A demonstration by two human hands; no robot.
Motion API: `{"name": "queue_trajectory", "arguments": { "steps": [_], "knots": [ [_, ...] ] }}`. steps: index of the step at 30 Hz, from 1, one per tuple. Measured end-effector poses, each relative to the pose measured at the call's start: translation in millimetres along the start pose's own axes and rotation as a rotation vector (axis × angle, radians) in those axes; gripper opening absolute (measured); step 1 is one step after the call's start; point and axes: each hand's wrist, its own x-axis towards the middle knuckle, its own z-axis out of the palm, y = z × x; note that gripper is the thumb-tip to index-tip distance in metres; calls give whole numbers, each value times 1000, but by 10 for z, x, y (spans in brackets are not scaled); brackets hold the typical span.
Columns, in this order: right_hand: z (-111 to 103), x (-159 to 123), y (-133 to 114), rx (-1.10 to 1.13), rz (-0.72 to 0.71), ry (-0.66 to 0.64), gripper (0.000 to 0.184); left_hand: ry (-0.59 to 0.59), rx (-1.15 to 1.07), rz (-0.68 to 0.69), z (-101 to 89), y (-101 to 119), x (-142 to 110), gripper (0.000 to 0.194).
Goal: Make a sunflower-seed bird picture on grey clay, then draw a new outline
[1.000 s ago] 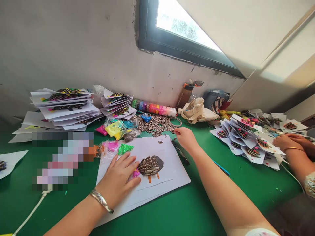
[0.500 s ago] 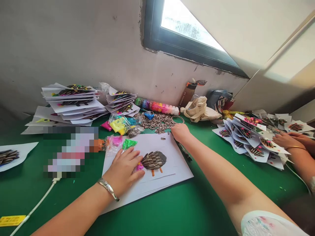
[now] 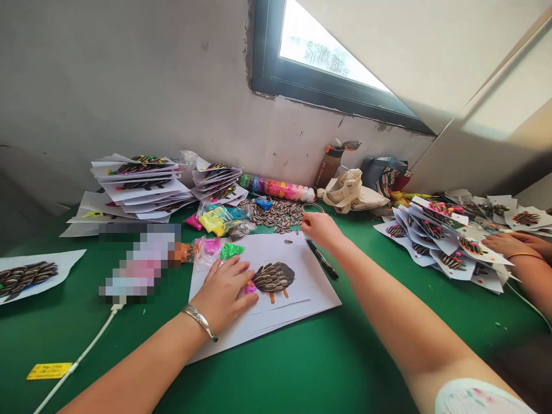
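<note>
My left hand (image 3: 226, 287) lies flat with fingers spread on white paper (image 3: 319, 296), its fingertips beside the pink clay (image 3: 250, 287) end of a hedgehog figure. The figure has a dark clay body (image 3: 286, 272), partly covered in overlapping sunflower seeds (image 3: 271, 278), with two orange legs. Just beyond the paper's far right corner is my right hand (image 3: 321, 229), its fingers curled together by the near edge of a pile of sunflower seeds (image 3: 278, 214). What those fingers hold, if anything, is hidden. A loose seed (image 3: 288, 241) rests on the paper, and a black pen (image 3: 323, 260) lies along its right edge.
Stacked seed pictures stand at the back left (image 3: 142, 190) and right (image 3: 431, 236). Clay packets (image 3: 214, 219) lie behind my left hand. A bottle (image 3: 330, 165) and cloth bag (image 3: 356, 192) stand by the wall. Another person's hands (image 3: 509, 244) are at far right. A white cable (image 3: 92, 339) crosses the left.
The view has shifted slightly, so things on the left appear farther right. My right arm has shifted off the pen, which shows more fully. My left hand stays on the paper.
</note>
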Motion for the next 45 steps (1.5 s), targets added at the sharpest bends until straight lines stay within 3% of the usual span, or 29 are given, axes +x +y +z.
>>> {"name": "queue_trajectory", "arguments": {
  "steps": [6, 12, 20, 28, 36, 45],
  "knots": [
    [170, -712, -177, 397, -86, 29, 23, -38, 17, -29, -25, 29, 10, 42],
    [377, -832, -265, 878, -56, -58, 23, -25, 1, -21, 3, -9, 13, 47],
    [441, -778, -244, 829, -82, 56, 13, -28, 4, -22, 27, -47, 10, 51],
    [542, -759, -317, 672, -134, 144, 17, -4, 22, 12, 27, -55, 4, 47],
    [565, -767, -355, 516, -188, 146, 19, 52, 18, 37, 66, -72, -13, 45],
    [539, -746, -394, 467, -251, 114, 18, -26, 26, -2, 12, -39, -4, 49]
  ]
}}
